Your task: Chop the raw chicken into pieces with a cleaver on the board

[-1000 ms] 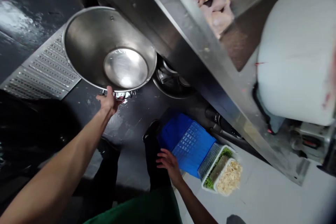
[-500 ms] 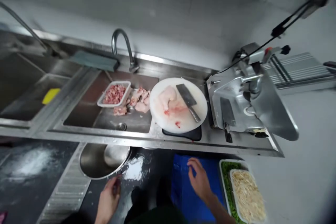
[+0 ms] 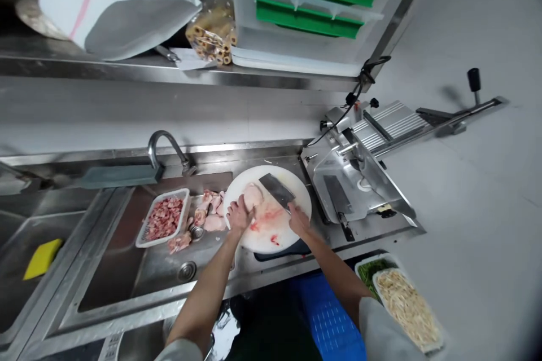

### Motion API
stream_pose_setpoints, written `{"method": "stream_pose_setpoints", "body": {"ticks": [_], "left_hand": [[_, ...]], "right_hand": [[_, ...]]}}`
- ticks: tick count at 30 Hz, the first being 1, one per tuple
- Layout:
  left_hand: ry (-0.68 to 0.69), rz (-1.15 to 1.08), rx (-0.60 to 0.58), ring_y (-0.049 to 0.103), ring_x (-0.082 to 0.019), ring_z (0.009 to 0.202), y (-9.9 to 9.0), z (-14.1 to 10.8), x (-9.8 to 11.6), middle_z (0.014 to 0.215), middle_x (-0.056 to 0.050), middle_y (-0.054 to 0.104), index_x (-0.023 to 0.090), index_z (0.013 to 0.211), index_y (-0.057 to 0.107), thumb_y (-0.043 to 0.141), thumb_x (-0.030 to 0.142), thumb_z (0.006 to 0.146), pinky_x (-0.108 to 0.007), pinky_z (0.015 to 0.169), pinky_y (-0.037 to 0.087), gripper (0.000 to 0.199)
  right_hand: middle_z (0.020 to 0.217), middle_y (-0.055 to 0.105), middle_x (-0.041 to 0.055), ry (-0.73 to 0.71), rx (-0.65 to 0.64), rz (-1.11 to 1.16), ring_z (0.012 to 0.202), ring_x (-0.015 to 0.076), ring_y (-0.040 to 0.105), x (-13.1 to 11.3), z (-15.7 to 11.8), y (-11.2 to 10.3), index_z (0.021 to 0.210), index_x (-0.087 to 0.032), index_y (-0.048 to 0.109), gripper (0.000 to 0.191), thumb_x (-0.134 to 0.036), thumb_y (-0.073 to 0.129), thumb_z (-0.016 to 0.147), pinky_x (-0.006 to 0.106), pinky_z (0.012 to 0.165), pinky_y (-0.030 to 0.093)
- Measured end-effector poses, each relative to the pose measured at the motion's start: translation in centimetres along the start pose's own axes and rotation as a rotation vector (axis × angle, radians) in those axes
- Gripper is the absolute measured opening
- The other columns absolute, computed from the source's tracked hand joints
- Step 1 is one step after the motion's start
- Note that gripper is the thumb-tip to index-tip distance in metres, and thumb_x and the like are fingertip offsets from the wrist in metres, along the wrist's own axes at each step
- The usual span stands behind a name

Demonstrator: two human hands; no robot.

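Observation:
A round white cutting board (image 3: pixel 239 177) lies on the counter, smeared red in its middle. On its left part is a pale raw chicken leg (image 3: pixel 253 194). My left hand (image 3: pixel 239 218) grips the leg's near end, partly covering it. The fingers of my right hand (image 3: pixel 298 220) are closed around the handle of a cleaver (image 3: pixel 274 187), hiding most of the handle. The cleaver's wide dark blade rests flat on the board, pointing away to the left. Small red scraps (image 3: pixel 274 239) lie near the board's front edge.
Left of the board, a sink (image 3: pixel 139 271) holds raw chicken pieces (image 3: pixel 215 222) and a white basket of chopped meat (image 3: pixel 164 218). A meat slicer (image 3: pixel 355 163) stands right, with another knife (image 3: pixel 339 197) on it. A loaded shelf (image 3: pixel 139 72) hangs above.
Both hands have come up from below the counter to the board. The left has taken hold of the chicken leg, the right the cleaver handle. My view has tilted up, revealing the shelf.

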State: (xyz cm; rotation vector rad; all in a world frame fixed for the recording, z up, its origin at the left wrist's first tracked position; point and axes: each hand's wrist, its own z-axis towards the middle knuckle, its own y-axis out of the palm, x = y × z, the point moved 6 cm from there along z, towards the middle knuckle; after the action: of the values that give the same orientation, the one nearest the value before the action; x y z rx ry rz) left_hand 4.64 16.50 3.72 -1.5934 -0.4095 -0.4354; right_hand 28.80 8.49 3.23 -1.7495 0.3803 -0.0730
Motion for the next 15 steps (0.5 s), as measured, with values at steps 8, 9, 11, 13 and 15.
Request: {"method": "stream_pose_setpoints", "body": {"ticks": [8, 9, 11, 13, 15], "left_hand": [[0.049, 0.016, -0.223, 0.069, -0.027, 0.088, 1.1, -1.9, -2.3, 0.118, -0.019, 0.055, 0.02, 0.153, 0.025, 0.053, 0.037, 0.093, -0.036, 0.08, 0.048, 0.069], [0.015, -0.008, -0.205, 0.069, -0.028, 0.086, 0.9, -2.8, -2.8, 0.112, -0.018, 0.059, 0.018, 0.152, 0.025, 0.052, 0.04, 0.093, -0.036, 0.077, 0.048, 0.068], [-0.082, -0.076, -0.144, 0.069, -0.03, 0.085, 0.6, -4.7, -4.0, 0.096, -0.014, 0.066, 0.014, 0.144, 0.036, 0.05, 0.047, 0.093, -0.035, 0.073, 0.047, 0.062], [-0.162, -0.121, -0.087, 0.068, -0.029, 0.082, 0.6, -6.3, -4.7, 0.085, -0.012, 0.067, 0.015, 0.12, 0.055, 0.048, 0.052, 0.092, -0.034, 0.071, 0.046, 0.047], [-0.196, -0.128, -0.043, 0.066, -0.028, 0.078, 0.8, -7.4, -4.9, 0.081, -0.011, 0.068, 0.019, 0.091, 0.059, 0.048, 0.056, 0.09, -0.034, 0.069, 0.044, 0.039]], "right_hand": [[0.09, 0.068, 0.0022, 0.051, -0.033, 0.472, 0.081, 0.0175, 0.065, 1.8, -2.2, -0.9, 0.126, -0.021, 0.052, 0.039, -0.022, 0.048, 0.087, 0.023, 0.07, 0.045], [0.086, 0.068, 0.0014, 0.051, -0.047, 0.515, 0.076, 0.0167, 0.065, 2.0, -2.8, -0.7, 0.124, -0.021, 0.053, 0.035, -0.024, 0.046, 0.089, 0.022, 0.066, 0.045], [0.079, 0.066, 0.0001, 0.056, -0.101, 0.578, 0.064, 0.0151, 0.062, 2.4, -3.9, -0.1, 0.119, -0.021, 0.055, 0.03, -0.031, 0.043, 0.094, 0.022, 0.057, 0.044], [0.074, 0.064, -0.0019, 0.042, -0.166, 0.62, 0.053, 0.0133, 0.058, 2.8, -4.4, 0.1, 0.12, -0.021, 0.054, 0.032, -0.037, 0.041, 0.096, 0.022, 0.051, 0.042], [0.07, 0.062, -0.0042, 0.012, -0.231, 0.643, 0.046, 0.0121, 0.055, 2.8, -4.1, 0.1, 0.129, -0.021, 0.049, 0.037, -0.037, 0.041, 0.097, 0.021, 0.048, 0.041]]}}
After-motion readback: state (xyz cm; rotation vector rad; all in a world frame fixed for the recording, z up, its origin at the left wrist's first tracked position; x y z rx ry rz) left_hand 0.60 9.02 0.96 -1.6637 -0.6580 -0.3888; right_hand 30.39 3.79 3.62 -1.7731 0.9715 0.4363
